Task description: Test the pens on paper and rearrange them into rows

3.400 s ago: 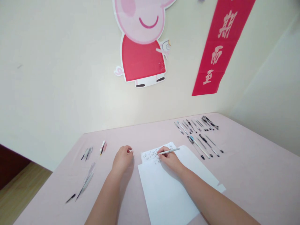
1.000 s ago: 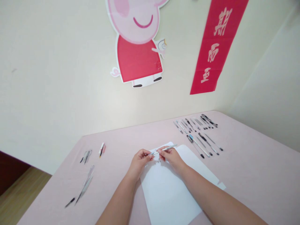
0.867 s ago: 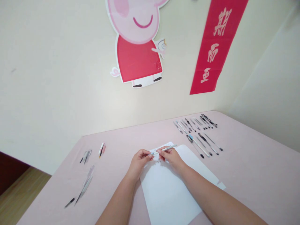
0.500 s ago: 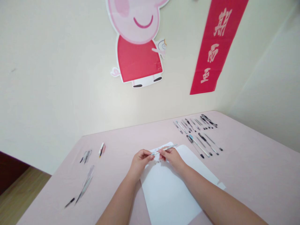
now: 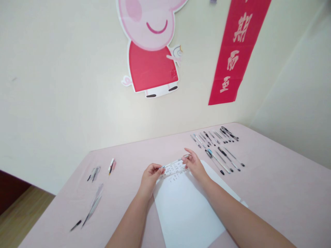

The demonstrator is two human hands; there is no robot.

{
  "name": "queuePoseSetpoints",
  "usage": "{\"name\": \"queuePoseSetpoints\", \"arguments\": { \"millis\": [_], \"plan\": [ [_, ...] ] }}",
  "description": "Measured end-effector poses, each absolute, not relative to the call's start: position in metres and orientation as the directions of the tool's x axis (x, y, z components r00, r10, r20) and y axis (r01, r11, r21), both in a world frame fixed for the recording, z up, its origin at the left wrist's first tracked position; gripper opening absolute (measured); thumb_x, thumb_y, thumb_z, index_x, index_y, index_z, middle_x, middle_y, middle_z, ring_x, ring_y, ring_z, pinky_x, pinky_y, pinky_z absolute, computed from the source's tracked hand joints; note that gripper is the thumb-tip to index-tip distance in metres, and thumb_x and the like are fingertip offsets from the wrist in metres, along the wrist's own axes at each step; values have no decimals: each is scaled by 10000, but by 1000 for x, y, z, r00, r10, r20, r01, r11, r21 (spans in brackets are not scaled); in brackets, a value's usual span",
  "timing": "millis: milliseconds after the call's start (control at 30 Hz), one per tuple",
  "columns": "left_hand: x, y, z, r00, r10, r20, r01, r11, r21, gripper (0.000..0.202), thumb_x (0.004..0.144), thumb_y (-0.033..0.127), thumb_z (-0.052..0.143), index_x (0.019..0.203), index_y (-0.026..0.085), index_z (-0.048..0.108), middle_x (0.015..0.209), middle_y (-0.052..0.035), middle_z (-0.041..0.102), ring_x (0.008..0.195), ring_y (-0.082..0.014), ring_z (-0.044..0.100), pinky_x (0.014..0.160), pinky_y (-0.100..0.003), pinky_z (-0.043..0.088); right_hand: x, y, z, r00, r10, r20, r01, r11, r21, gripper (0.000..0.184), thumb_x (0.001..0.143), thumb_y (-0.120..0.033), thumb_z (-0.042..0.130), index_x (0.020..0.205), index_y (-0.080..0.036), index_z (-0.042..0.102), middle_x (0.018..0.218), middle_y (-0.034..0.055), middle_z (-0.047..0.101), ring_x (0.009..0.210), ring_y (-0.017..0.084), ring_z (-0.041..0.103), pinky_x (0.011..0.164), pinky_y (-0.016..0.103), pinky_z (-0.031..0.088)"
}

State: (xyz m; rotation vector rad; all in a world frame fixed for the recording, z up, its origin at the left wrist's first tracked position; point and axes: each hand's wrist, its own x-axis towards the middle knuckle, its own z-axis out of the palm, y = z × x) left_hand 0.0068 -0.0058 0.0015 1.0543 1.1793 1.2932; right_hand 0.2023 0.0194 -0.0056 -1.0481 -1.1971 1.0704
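Note:
A slim, light-coloured pen is held crosswise above the top of the white paper. My left hand pinches its left end between thumb and fingers. At the other end, my right hand has thumb and fingers closed on the pen, with one finger raised. Small rows of dark handwritten marks show on the paper under the pen. Its fine parts are too small to make out.
Several pens lie side by side at the right, with another row behind. On the left are a white-and-black pen, some short pen parts, a long pale pen and a black cap. A wall stands behind the pink table.
My hands have moved apart along the pen, the right one up to its right end. One right finger has lifted. More handwriting shows between the hands. The view has shifted slightly.

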Motion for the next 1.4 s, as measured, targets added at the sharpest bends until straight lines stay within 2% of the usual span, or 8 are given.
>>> {"name": "queuePoseSetpoints", "arguments": {
  "millis": [100, 233, 400, 533, 667, 833, 1067, 1400],
  "plan": [
    [7, -6, 4, -75, 996, -43, -117, 33, 993, 291, 575, 356, 736, 736, 158, 597, 657, -4, 638, 644, -128, 588, 643, -254, 459, 214, 23, -1, -7, 924, 382, 213, 374, -903, 302, 761, -360, 583, 1025, -215, 604, 891, 45, 579, 799, 159, 548, 653, 276, 453],
    [9, -7, 5, -70, 995, -64, -131, 55, 990, 307, 567, 368, 736, 737, 157, 591, 657, -2, 639, 638, -123, 588, 643, -248, 458, 220, 20, 10, -215, 814, 540, 549, 558, -622, 128, 785, -247, 579, 862, -216, 677, 864, 56, 610, 863, 184, 538, 784, 338, 423],
    [9, -6, 2, -63, 995, -73, -140, 64, 988, 301, 580, 364, 728, 749, 155, 592, 674, -10, 643, 648, -125, 591, 652, -253, 462, 220, 14, 19, -382, 753, 536, 720, 606, -339, 103, 794, -226, 589, 784, -209, 690, 853, 69, 618, 841, 189, 526, 779, 337, 401],
    [9, -5, -3, -40, 998, -40, -98, 36, 994, 284, 604, 355, 707, 776, 153, 606, 695, -13, 635, 658, -123, 585, 672, -255, 462, 228, 16, 23, -437, 810, 391, 777, 559, -289, 137, 809, -238, 564, 784, -213, 696, 851, 57, 610, 805, 169, 544, 733, 288, 402],
    [9, -5, -5, -40, 999, -11, -73, 8, 997, 333, 604, 344, 703, 866, 162, 611, 788, -29, 629, 694, -130, 591, 674, -264, 471, 257, 25, 29, -362, 899, 244, 843, 428, -327, 189, 817, -206, 511, 799, -203, 699, 834, 44, 629, 757, 145, 575, 698, 244, 400],
    [9, -4, -8, -5, 1000, -16, -20, 16, 1000, 310, 621, 324, 693, 873, 163, 609, 798, -34, 627, 694, -125, 582, 667, -257, 465, 322, 36, 36, 4, 973, 232, 920, 87, -381, 216, 801, -244, 485, 821, -177, 690, 899, 67, 660, 803, 172, 586, 697, 248, 398],
    [7, 0, -16, 18, 1000, -22, -23, 23, 999, 293, 620, 319, 691, 856, 161, 618, 792, -32, 630, 706, -128, 581, 688, -261, 463, 418, 29, 19, 525, 847, 91, 815, -468, -342, 293, 786, -288, 459, 946, -175, 678, 887, 120, 674, 763, 234, 596, 590, 307, 390],
    [9, -1, -13, 10, 1000, -24, -24, 24, 999, 259, 615, 289, 696, 827, 158, 626, 763, -27, 631, 696, -126, 580, 672, -254, 463, 438, 23, -2, 616, 788, 15, 749, -579, -321, 247, 699, -318, 545, 843, -203, 709, 864, 120, 681, 711, 262, 611, 523, 315, 387]
  ]
}}
